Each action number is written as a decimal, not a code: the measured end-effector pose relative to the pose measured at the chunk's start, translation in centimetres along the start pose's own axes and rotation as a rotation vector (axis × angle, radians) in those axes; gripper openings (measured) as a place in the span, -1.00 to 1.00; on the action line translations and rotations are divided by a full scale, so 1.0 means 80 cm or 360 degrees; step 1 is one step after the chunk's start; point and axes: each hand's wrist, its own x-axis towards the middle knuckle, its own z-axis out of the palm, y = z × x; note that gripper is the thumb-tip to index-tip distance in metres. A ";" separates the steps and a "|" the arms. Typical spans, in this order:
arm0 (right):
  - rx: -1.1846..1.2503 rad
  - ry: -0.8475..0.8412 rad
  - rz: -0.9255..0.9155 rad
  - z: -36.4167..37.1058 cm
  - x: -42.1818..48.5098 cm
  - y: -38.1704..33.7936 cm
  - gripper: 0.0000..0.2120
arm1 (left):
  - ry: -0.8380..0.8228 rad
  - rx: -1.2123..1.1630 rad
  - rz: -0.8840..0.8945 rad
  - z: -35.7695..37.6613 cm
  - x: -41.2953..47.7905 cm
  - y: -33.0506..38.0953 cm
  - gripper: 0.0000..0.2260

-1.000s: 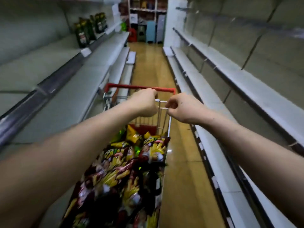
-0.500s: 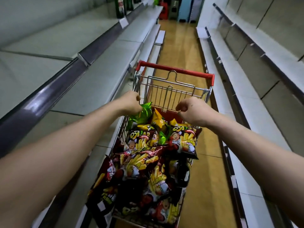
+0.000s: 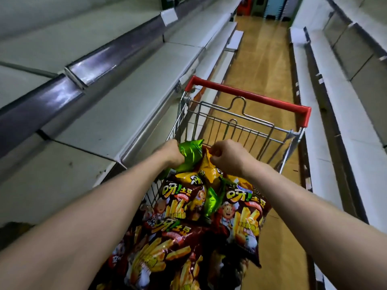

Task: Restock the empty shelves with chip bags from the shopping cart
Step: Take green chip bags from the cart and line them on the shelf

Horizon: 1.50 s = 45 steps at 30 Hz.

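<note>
Gripping green bag (image 3: 191, 152) with left hand (image 3: 170, 152), fingers curling round its edge; pinching top of yellow bag (image 3: 208, 168) with right hand (image 3: 227, 155). Both bags lying atop pile in cart (image 3: 249, 96). Worth lifting straight up, avoiding dragging neighbouring bags, before turning toward shelf (image 3: 125, 105) alongside.

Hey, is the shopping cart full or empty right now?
Full: chip bags are heaped above the cart's wire sides.

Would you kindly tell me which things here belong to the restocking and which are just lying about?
For the job: left hand gripping green bag; right hand pinching yellow bag; brown chip bags; shopping cart; bare shelves.
Just lying about: shelf label; coloured units at the aisle's far end.
</note>
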 end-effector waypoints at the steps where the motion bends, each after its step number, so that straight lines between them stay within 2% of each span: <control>1: 0.0000 -0.0029 -0.0025 0.006 0.013 0.003 -0.75 | 0.0018 -0.0022 -0.0032 0.005 0.012 -0.003 -0.61; 9: 0.0069 -0.0216 0.0032 0.068 0.104 0.018 -0.77 | 0.0124 -0.0197 -0.0161 0.047 0.104 -0.047 -0.30; 16: 0.0322 -0.0224 0.0249 0.082 0.149 0.044 -0.76 | 0.0192 -0.0397 -0.0030 0.085 0.146 -0.063 -0.52; 19: 0.0547 -0.0290 0.0411 0.081 0.159 0.058 -0.75 | 0.0295 -0.0048 -0.0020 0.087 0.153 -0.069 -0.62; 23: 0.0676 -0.0336 0.0629 0.074 0.165 0.078 -0.67 | 0.0456 0.0173 0.0243 0.089 0.133 -0.050 -0.83; 26: 0.0868 -0.0588 0.0803 0.078 0.161 0.091 -0.41 | 0.0494 0.0187 0.0585 0.114 0.099 -0.028 -0.79; 29: 0.1239 -0.0707 0.0970 0.094 0.148 0.107 -0.09 | 0.0296 0.0451 0.0787 0.140 0.070 -0.016 -0.78; 30: 0.1333 -0.0674 0.1011 0.102 0.145 0.115 -0.06 | 0.0187 0.0616 0.0880 0.150 0.062 -0.013 -0.77; 31: 0.1370 -0.0612 0.1010 0.110 0.141 0.119 -0.18 | 0.0092 0.0723 0.0954 0.158 0.055 -0.011 -0.77; 32: 0.1339 -0.0510 0.0989 0.119 0.137 0.122 -0.40 | 0.0026 0.0749 0.0987 0.166 0.052 -0.010 -0.77; 33: 0.1260 -0.0394 0.0973 0.126 0.135 0.126 -0.60 | -0.0030 0.0688 0.0950 0.167 0.051 -0.008 -0.78; 34: 0.1198 -0.0308 0.0968 0.131 0.133 0.130 -0.70 | -0.0070 0.0556 0.0858 0.167 0.055 -0.008 -0.78; 36: 0.1220 -0.0280 0.0934 0.129 0.132 0.136 -0.73 | -0.0042 0.0053 0.0635 0.158 0.066 -0.009 -0.79; 38: 0.1278 -0.0346 0.0880 0.117 0.132 0.142 -0.78 | 0.0186 -0.0411 0.0450 0.141 0.079 -0.014 -0.85; 40: 0.1313 -0.0386 0.0832 0.106 0.128 0.151 -0.74 | 0.0361 -0.0676 0.0197 0.125 0.095 -0.020 -0.85; 41: 0.1362 -0.0417 0.0796 0.101 0.125 0.156 -0.65 | 0.0313 -0.0794 0.0024 0.119 0.102 -0.024 -0.75; 43: 0.1504 -0.0542 0.0719 0.097 0.118 0.167 -0.45 | -0.0104 -0.1236 -0.0266 0.108 0.114 -0.027 -0.38; 44: 0.1537 -0.0610 0.0663 0.095 0.114 0.169 -0.46 | -0.0302 -0.1490 -0.0360 0.108 0.119 -0.029 -0.18; 45: 0.1553 -0.0680 0.0610 0.091 0.109 0.169 -0.48 | -0.0449 -0.1669 -0.0407 0.109 0.119 -0.030 -0.10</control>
